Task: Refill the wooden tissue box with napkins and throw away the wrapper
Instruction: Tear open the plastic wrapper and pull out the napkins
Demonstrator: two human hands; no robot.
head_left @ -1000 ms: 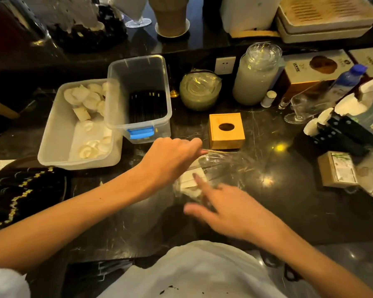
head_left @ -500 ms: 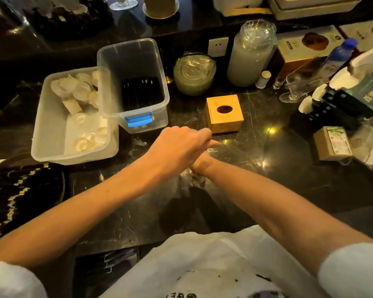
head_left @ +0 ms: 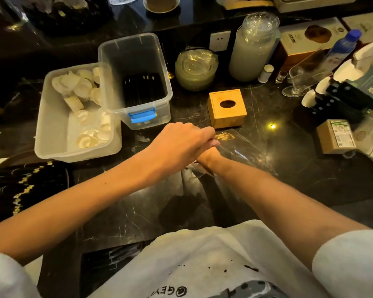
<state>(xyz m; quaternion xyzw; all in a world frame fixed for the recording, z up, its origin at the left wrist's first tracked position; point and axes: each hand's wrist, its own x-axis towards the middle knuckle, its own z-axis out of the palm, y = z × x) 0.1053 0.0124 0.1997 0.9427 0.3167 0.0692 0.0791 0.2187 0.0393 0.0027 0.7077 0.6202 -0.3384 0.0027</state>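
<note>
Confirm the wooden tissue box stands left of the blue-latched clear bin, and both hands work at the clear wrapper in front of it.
Wrong side. In the head view the wooden tissue box stands right of the clear bin; the left hand and right hand do work at the clear wrapper in front of it.

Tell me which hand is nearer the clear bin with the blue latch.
Left. The left hand, curled over the wrapper, sits just in front of the bin, right of its latch. The right hand lies mostly hidden beneath it, farther from the bin.
</note>
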